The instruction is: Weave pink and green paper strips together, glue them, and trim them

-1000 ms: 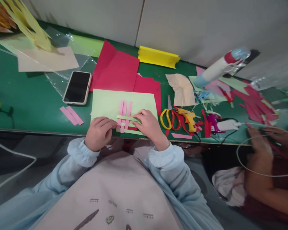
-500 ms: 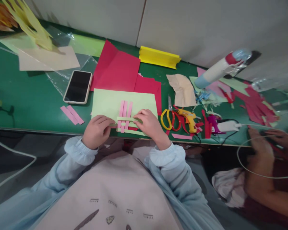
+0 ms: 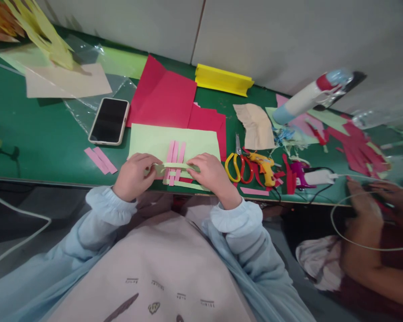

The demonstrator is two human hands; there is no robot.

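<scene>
Two-handed, holding pale green strips [image 3: 175, 166] across three pink strips [image 3: 175, 152], close to the front edge of the green surface [image 3: 53, 138], over a pale green sheet [image 3: 147, 136]. Pinching narrowly at the left ends with the left hand [image 3: 133, 177], likewise at the right ends with the right hand [image 3: 211, 174]. Seeing a phone [image 3: 109, 120] near the sheet's far left corner, scissors [image 3: 238, 145] and a yellow glue gun [image 3: 265, 166] off its right edge.

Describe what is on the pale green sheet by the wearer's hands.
Pink strips crossed by pale green strips. The left hand and right hand cover parts of the sheet; what's beneath is hidden.
</scene>
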